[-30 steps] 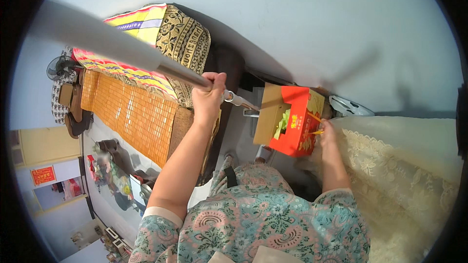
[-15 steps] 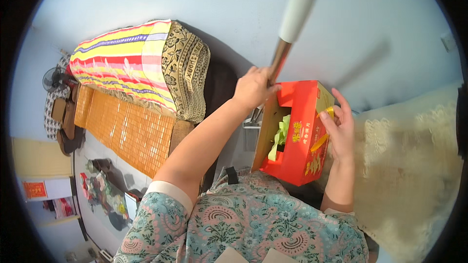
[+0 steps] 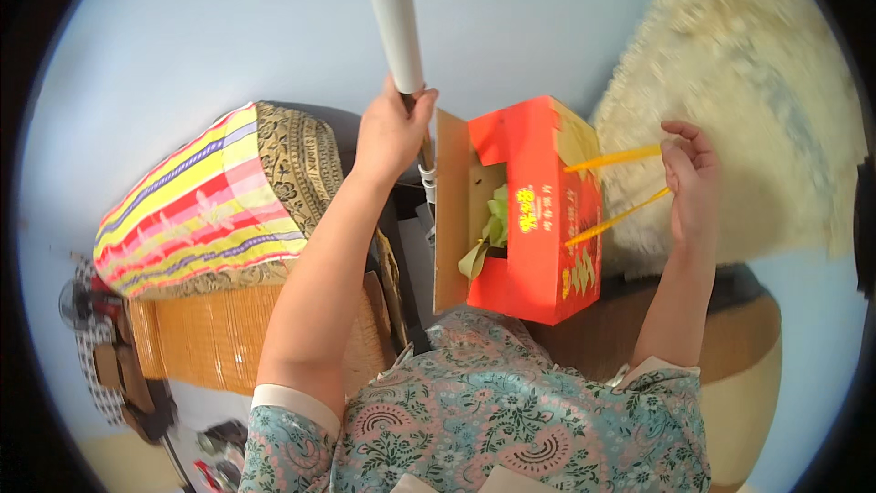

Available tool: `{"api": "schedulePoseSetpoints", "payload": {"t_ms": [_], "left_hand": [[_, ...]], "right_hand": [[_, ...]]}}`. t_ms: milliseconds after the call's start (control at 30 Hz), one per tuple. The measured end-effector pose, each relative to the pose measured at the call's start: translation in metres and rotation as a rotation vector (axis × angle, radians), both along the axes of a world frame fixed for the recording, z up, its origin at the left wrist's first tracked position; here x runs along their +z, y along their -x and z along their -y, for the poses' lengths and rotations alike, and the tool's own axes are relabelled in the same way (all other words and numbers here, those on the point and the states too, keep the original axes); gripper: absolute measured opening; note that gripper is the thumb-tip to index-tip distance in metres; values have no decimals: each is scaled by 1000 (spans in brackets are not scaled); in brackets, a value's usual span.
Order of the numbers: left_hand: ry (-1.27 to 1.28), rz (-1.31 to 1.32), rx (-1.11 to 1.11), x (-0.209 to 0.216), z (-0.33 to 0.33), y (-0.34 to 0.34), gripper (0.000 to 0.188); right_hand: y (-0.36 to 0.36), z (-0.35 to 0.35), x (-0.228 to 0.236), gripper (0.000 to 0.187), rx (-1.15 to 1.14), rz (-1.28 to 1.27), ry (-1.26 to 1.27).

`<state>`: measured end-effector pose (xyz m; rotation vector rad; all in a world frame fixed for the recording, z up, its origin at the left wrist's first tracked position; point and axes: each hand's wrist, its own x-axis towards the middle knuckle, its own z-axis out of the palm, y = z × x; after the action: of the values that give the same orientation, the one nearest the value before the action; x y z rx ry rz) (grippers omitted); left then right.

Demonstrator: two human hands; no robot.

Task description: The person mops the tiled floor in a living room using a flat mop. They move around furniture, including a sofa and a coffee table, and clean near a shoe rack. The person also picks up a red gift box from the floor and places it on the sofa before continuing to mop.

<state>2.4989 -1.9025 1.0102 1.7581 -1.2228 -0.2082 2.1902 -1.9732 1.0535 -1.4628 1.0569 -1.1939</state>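
My left hand (image 3: 392,135) is closed round a slim pole just below its thick white section (image 3: 394,23). The pole's lower end passes down beside a box and is partly hidden. My right hand (image 3: 691,169) pinches a yellow ribbon handle (image 3: 613,157), whose two strands run taut to the side of a red cardboard box (image 3: 534,246). The box hangs tilted on its side in front of me. Its flap (image 3: 450,219) stands open toward my left arm, and pale green leafy pieces (image 3: 495,219) show in the opening.
A sofa draped with a striped, patterned cloth (image 3: 214,201) stands left, with a bamboo seat mat (image 3: 205,333). A cream lace cover (image 3: 730,82) lies at right, near a brown rounded surface (image 3: 730,338). A fan (image 3: 75,304) stands far left. The pale blue wall (image 3: 511,18) rises ahead.
My right hand has moved right, away from the box, drawing the ribbon taut. My left hand and the pole shifted left in view. The view has turned, showing more of the lace cover.
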Motion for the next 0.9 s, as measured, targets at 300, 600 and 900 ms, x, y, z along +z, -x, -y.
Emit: {"api": "schedulePoseSetpoints", "payload": {"t_ms": [300, 600, 900], "left_hand": [[-15, 133, -157, -13, -14, 62, 26], [-48, 196, -266, -19, -6, 112, 29], [-294, 142, -576, -23, -14, 174, 26]], "right_hand": [[112, -87, 19, 8, -280, 84, 48], [272, -136, -9, 12, -751, -75, 64], [375, -117, -3, 15, -1096, -155, 203]]}}
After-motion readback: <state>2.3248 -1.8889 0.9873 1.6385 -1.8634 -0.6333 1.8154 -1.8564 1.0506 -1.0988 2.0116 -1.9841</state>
